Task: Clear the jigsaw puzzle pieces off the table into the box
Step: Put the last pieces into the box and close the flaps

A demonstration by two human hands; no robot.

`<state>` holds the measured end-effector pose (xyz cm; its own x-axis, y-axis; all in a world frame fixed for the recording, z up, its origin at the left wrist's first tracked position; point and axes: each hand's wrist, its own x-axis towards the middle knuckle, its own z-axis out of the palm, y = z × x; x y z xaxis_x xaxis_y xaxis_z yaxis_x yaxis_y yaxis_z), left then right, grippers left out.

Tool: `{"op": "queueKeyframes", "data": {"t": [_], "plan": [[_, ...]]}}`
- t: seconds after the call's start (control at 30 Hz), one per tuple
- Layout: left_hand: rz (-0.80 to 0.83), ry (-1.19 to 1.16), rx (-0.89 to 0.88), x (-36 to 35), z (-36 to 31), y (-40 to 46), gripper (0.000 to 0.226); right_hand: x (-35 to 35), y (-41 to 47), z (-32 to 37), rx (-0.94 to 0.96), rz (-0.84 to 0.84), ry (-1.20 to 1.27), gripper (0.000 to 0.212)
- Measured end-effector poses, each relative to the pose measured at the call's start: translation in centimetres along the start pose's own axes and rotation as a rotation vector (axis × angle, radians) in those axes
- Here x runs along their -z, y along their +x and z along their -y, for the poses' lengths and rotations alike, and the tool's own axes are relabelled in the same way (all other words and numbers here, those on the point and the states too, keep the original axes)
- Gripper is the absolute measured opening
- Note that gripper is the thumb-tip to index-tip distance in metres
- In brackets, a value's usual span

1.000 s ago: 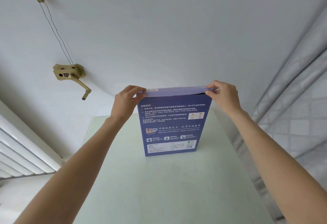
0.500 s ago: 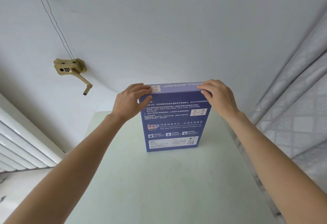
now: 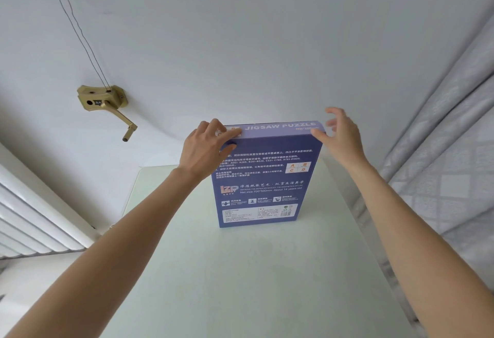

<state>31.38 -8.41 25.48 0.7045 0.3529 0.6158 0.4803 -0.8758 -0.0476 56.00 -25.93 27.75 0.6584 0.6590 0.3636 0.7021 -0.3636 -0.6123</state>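
A purple jigsaw puzzle box (image 3: 262, 177) stands upright on its narrow end at the far middle of the pale table (image 3: 240, 271), its printed back facing me and its top flap closed. My left hand (image 3: 207, 148) grips the box's top left corner, thumb on the front face and fingers over the top. My right hand (image 3: 339, 134) hovers at the top right corner with fingers spread, only the thumb near the edge. No loose puzzle pieces show on the table.
A white wall rises behind the table, with a brass crank fitting (image 3: 103, 98) and its cord on the left. A white radiator (image 3: 32, 223) stands at lower left. Grey patterned curtains (image 3: 441, 156) hang along the table's right side.
The top flap went from slightly open to closed under both hands. Now my right hand has lifted off the corner and opened, while my left hand stays on the box.
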Motion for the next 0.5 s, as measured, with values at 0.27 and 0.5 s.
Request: {"op": "queueKeyframes", "data": {"t": [0.27,0.5], "plan": [[-0.004,-0.04,0.064,-0.4,-0.5,-0.1,0.031,0.6,0.6,0.5,-0.159,0.053,0.064,0.032],[0.027,-0.173,0.061,-1.2,-1.3,0.0,0.029,0.5,0.5,0.4,-0.137,0.058,0.034,0.018]]}}
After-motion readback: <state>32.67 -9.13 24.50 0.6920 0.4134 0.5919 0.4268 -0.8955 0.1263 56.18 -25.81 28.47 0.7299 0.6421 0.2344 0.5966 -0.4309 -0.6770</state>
